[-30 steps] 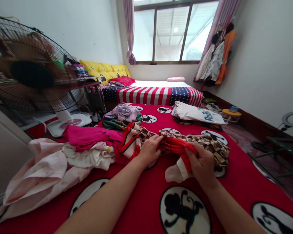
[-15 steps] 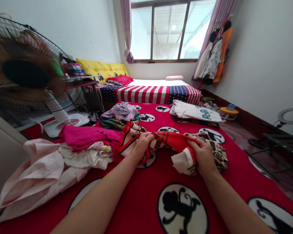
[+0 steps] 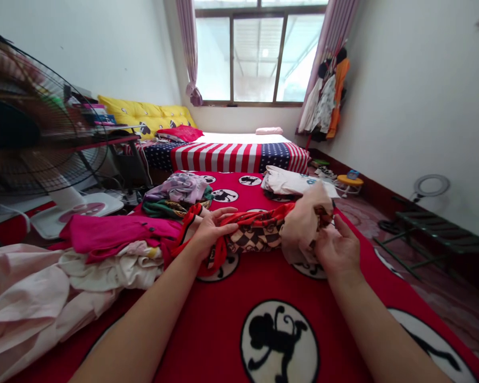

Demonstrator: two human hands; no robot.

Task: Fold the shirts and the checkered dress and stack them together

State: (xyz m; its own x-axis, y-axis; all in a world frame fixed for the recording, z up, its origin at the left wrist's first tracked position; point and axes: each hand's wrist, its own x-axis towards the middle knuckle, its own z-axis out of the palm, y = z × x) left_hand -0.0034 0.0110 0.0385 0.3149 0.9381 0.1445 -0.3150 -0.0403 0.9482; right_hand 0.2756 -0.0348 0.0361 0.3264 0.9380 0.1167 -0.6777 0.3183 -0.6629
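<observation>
A garment in red and brown-and-cream check lies bunched across the red blanket in front of me. My left hand rests at its left end, fingers stretched out and thumb apart, touching the red cloth. At the other end, my right hand grips the garment, palm turned toward me. A beige part of it rises beside that hand, slightly blurred. The right fingertips are partly hidden by cloth.
Left of the garment lie a magenta garment, pale pink cloth and a lilac heap. Folded white clothes sit farther back. A fan stands left, a dark green rack right.
My left hand's fingers have spread from their pinch. My right hand has turned palm toward me, and the garment's right end has flipped upward, showing beige. The view has swung slightly right.
</observation>
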